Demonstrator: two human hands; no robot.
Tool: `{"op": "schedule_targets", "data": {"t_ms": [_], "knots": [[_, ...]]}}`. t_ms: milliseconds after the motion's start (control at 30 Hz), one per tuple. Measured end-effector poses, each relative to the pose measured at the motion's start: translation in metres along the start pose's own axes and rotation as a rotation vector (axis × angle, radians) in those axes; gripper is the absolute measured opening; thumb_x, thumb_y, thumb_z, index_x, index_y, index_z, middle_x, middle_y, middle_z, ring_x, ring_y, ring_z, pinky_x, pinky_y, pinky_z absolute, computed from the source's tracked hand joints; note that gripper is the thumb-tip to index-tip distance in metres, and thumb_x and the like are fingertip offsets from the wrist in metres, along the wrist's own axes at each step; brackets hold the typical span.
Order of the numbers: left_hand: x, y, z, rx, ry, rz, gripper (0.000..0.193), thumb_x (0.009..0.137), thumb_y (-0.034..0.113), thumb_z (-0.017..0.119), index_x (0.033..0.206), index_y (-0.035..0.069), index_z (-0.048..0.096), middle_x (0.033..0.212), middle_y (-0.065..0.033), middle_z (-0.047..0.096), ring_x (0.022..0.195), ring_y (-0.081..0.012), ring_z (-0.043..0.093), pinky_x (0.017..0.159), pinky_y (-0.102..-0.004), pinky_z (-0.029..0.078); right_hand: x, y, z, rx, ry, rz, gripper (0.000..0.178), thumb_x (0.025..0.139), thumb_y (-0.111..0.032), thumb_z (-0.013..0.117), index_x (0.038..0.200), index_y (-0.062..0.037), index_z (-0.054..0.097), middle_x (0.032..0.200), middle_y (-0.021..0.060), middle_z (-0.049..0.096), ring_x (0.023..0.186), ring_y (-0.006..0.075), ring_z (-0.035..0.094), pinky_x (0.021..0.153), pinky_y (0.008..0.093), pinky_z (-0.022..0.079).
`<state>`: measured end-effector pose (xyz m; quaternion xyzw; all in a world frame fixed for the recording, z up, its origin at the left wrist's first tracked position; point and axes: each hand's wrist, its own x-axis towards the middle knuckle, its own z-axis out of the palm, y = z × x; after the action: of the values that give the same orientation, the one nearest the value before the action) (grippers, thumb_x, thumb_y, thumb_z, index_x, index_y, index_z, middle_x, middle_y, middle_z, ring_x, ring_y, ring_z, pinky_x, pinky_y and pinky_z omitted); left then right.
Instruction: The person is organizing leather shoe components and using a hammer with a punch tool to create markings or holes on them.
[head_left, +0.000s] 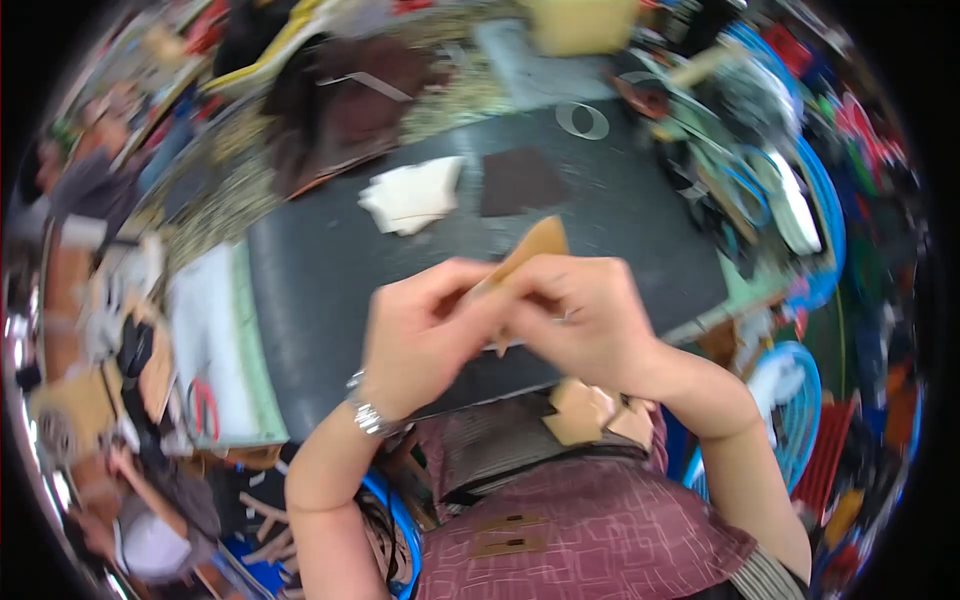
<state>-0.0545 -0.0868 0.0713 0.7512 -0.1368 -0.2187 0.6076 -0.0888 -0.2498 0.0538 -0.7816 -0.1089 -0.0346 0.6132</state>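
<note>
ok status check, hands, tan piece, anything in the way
Left hand and right hand together, pinching tan piece. Piece blurred, held over black mat. White pieces and dark brown patch lie beyond, outside the grip.

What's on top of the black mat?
White piece, dark brown piece, pale ring; a maroon sheet overlaps the mat at far left. Left hand, right hand and the tan piece they hold hide its near middle; can't tell what's beneath.
</note>
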Motion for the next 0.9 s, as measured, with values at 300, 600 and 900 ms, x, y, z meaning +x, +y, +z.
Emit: {"op": "schedule_targets", "data": {"t_ms": [300, 600, 900], "knots": [[-0.008, -0.031, -0.095, -0.11, 0.205, 0.105, 0.029, 0.086, 0.012, 0.052, 0.113, 0.0, 0.05, 0.098, -0.0127, 0.061, 0.086, -0.0174, 0.059, 0.076, -0.028, 0.047, -0.147, 0.057, -0.053, -0.597, -0.143, 0.231, 0.023, 0.075, -0.024, 0.059, 0.067, -0.0053, 0.05, 0.061, 0.0094, 0.055, 0.055, 0.0294, 0.056, 0.048, 0.0401, 0.043], [0.012, 0.048, 0.052, 0.533, -0.526, 0.529, 0.024, 0.076, -0.004, 0.046, 0.093, -0.006, 0.063, 0.101, -0.0188, 0.063, 0.094, -0.0277, 0.06, 0.086, -0.0347, 0.044, -0.271, 0.111, -0.102, -0.641, 0.825, 0.248, 0.013, 0.078, -0.018, 0.061, 0.082, -0.0061, 0.059, 0.073, 0.0099, 0.058, 0.069, 0.0284, 0.059, 0.06, 0.0355, 0.048], [0.011, 0.076, 0.091, 0.787, -0.532, 0.405, 0.022, 0.081, -0.003, 0.048, 0.098, -0.006, 0.062, 0.108, -0.0161, 0.06, 0.102, -0.0253, 0.056, 0.088, -0.0338, 0.042, -0.57, 0.299, -0.291, -0.263, 1.867, 1.011, 0.025, 0.08, -0.028, 0.063, 0.081, -0.0033, 0.064, 0.07, 0.0062, 0.062, 0.056, 0.0139, 0.059, 0.048, 0.0259, 0.048]]}}
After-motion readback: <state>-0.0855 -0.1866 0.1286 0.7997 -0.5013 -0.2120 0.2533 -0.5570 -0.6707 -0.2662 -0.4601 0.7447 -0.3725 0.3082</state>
